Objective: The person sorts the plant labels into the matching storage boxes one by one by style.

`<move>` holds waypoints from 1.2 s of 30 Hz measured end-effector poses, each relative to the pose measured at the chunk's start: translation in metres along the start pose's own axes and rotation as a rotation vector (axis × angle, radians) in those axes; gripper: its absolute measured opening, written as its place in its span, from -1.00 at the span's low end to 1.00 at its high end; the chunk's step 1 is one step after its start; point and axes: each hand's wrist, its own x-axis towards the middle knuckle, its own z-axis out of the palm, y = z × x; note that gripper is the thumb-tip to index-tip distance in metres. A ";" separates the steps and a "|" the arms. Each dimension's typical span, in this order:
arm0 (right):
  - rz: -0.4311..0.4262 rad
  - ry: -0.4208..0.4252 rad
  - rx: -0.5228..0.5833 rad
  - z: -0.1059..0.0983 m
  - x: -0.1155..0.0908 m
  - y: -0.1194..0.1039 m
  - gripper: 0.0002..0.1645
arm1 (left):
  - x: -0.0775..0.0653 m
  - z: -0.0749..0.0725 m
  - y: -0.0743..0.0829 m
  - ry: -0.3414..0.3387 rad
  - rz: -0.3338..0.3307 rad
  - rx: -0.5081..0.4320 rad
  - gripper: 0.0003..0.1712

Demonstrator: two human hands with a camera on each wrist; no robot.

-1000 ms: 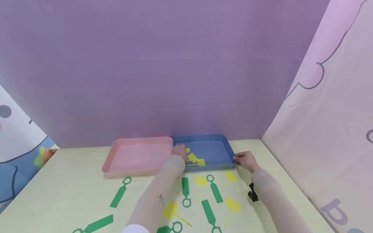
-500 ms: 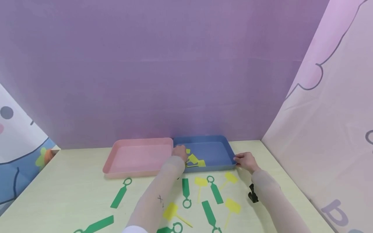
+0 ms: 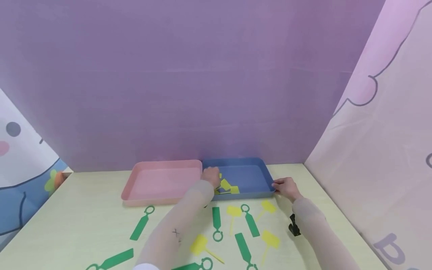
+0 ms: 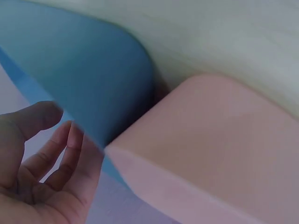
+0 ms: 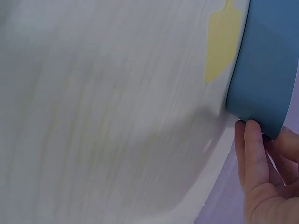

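Observation:
My left hand (image 3: 210, 177) reaches over the front left part of a blue tray (image 3: 249, 178), beside several yellow plant labels (image 3: 233, 189) inside it. In the left wrist view, the thumb and fingers (image 4: 44, 161) meet the tray's rim, with a gap between them; their tips are partly hidden, so I cannot tell whether they pinch anything. My right hand (image 3: 286, 187) holds the tray's front right corner; the right wrist view shows fingertips (image 5: 254, 135) under the corner and the thumb at its rim.
A pink tray (image 3: 162, 183) stands against the blue one's left side. In front lie several green ring tags (image 3: 140, 227) and more yellow labels (image 3: 271, 239). A small black object (image 3: 294, 225) is beside my right forearm. A purple backdrop (image 3: 219, 75) rises behind the table (image 3: 67, 225).
The head view has shifted slightly, and my left forearm has moved a little to the left. Both hands keep their places on the blue tray, and the labels and tags lie as before.

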 end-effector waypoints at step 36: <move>0.009 0.006 -0.016 -0.010 0.006 0.006 -0.64 | -0.056 -0.026 -0.033 -0.207 0.516 0.016 -0.68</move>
